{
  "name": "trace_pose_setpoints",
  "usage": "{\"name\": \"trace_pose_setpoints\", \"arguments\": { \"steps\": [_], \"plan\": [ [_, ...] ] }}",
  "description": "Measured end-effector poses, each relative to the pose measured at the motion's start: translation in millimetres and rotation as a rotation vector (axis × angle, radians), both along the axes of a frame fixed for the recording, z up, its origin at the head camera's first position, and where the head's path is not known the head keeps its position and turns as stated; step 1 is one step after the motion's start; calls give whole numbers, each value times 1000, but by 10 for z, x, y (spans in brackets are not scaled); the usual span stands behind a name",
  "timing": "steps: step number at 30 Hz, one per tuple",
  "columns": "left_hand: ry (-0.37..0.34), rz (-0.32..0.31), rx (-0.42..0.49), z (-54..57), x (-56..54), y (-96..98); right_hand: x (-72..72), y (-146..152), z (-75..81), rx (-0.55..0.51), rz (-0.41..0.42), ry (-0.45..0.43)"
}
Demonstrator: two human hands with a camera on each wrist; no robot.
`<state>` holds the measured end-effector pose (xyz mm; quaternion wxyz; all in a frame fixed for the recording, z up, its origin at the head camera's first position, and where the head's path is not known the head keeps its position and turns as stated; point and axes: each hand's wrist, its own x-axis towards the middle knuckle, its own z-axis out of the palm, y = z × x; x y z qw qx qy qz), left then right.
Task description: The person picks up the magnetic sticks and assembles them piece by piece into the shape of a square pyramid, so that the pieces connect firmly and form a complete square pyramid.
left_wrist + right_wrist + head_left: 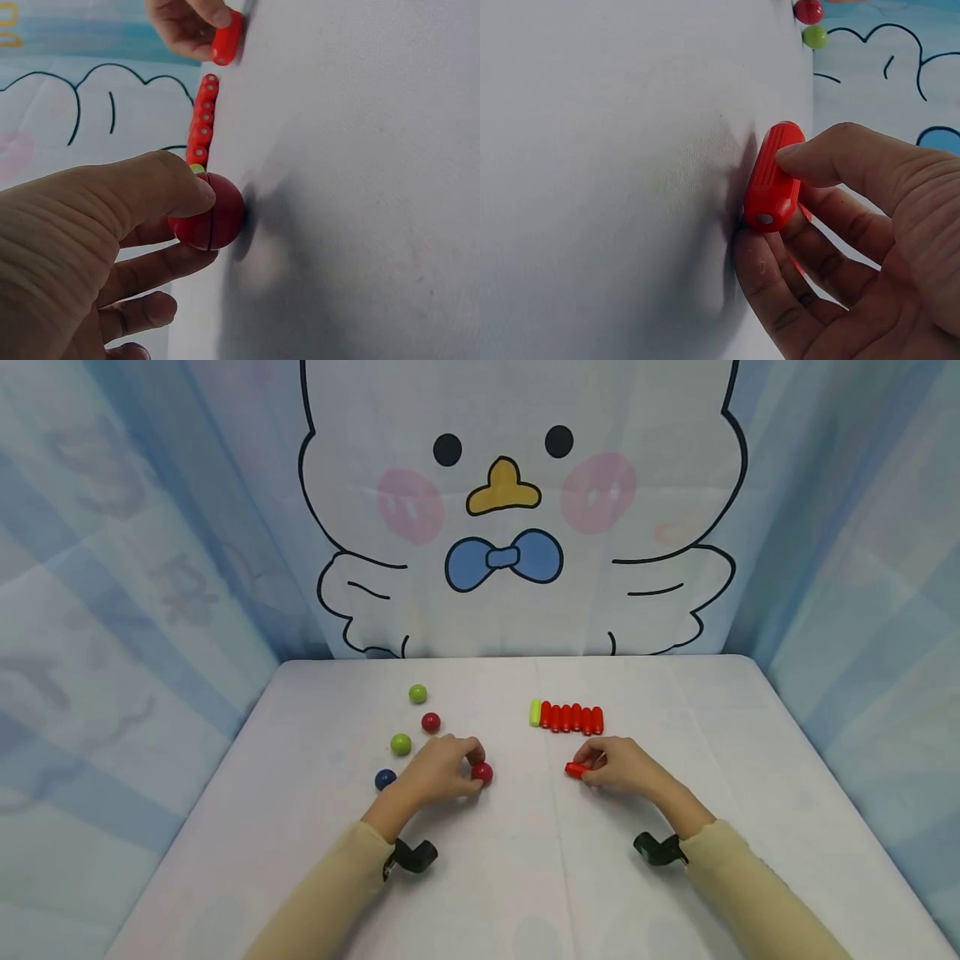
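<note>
My left hand (438, 770) pinches a red ball (482, 773) between thumb and fingers, at or just above the table. A dark seam runs round this ball (223, 214) in the left wrist view. To the right, my right hand (621, 767) grips a short red rod (574, 770) with rounded ends. Seen from the right wrist, the rod (771, 180) has ridged sides and a silvery dot in its end, with the thumb across it. Beyond the right hand, several red rods (566, 718) lie side by side, a yellow-green rod (535, 712) at their left end.
Left of and behind my left hand lie a blue ball (385, 779), a green ball (401, 744), another red ball (431, 722) and a farther green ball (417, 693). A white cloth covers the table (495, 893). Behind its far edge hangs a printed curtain (510, 610).
</note>
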<state>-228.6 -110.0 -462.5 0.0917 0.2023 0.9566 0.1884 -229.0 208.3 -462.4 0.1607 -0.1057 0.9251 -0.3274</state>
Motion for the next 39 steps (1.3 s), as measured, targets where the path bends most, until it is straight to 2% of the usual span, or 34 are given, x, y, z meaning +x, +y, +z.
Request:
{"name": "trace_pose_setpoints", "arguments": {
  "steps": [4, 11, 19, 29, 39],
  "plan": [
    [-22, -8, 15, -28, -2, 73, 3, -65, 13, -22, 30, 1],
    [-21, -67, 33, -55, -24, 203, 21, -197, 26, -61, 86, -28],
    [-45, -106, 63, -106, -36, 332, 36, -295, -1, -88, 149, -28],
    [-49, -151, 124, -126, -27, 370, 54, -373, 17, -97, 165, -58],
    [-46, -171, 127, -107, -36, 408, 52, -427, 52, -99, 183, -52]
  ]
}}
